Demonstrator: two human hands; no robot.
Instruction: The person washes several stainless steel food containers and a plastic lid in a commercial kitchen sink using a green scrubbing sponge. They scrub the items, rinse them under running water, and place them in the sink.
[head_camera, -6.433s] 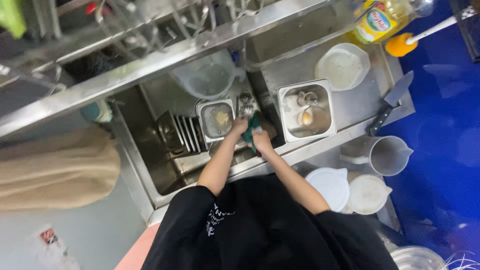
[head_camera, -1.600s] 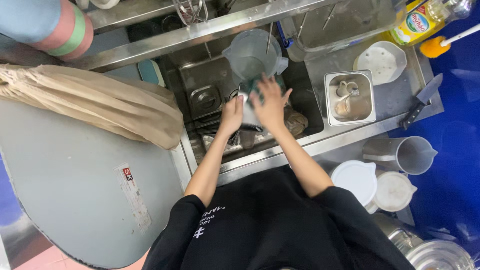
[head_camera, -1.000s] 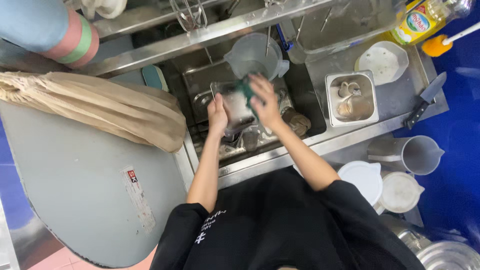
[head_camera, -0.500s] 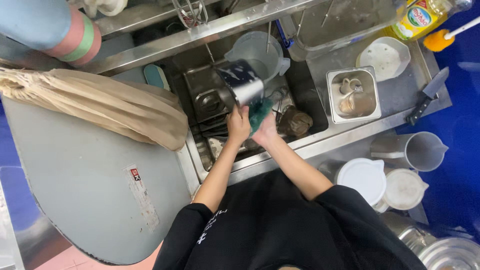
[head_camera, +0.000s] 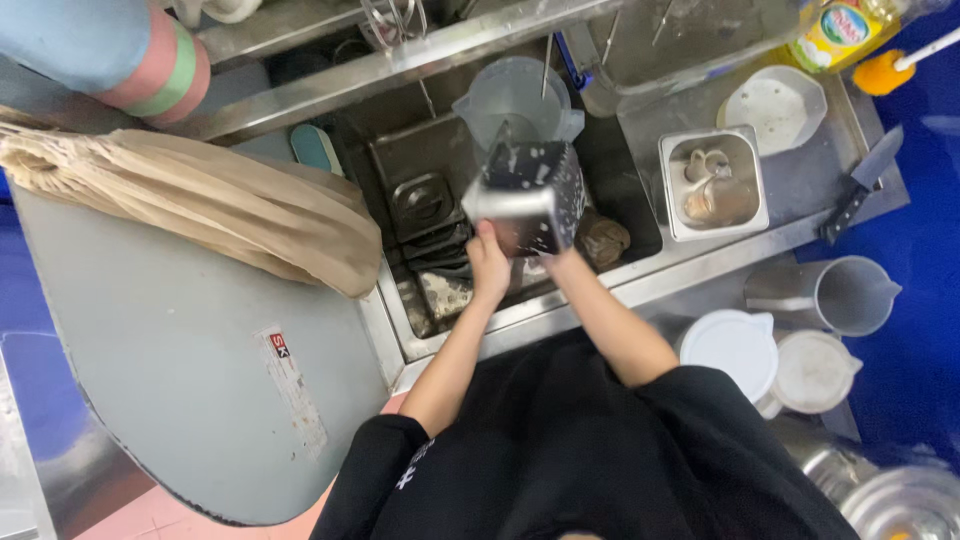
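I hold a rectangular steel container (head_camera: 525, 190) up over the sink (head_camera: 400, 160), tilted on edge, its dark wet sides flecked with suds. My left hand (head_camera: 488, 265) grips its lower left corner. My right hand (head_camera: 553, 260) reaches up to its lower right edge and is mostly hidden behind it, so its fingers and anything in them do not show. A clear plastic jug (head_camera: 515, 95) stands in the sink just beyond the container. More steel pans (head_camera: 425, 205) lie in the basin below.
A brown scrub pad (head_camera: 603, 238) lies in the sink. On the right counter are a steel pan (head_camera: 712, 180), a white plate (head_camera: 775, 105), a knife (head_camera: 860, 185), a steel pitcher (head_camera: 835, 295) and two white-lidded tubs (head_camera: 735, 345). A beige cloth (head_camera: 200, 200) drapes over a grey round top (head_camera: 170, 370).
The steel container has come up out of the basin and closer to the camera. My right hand, seen with a green sponge earlier, has slipped behind the container.
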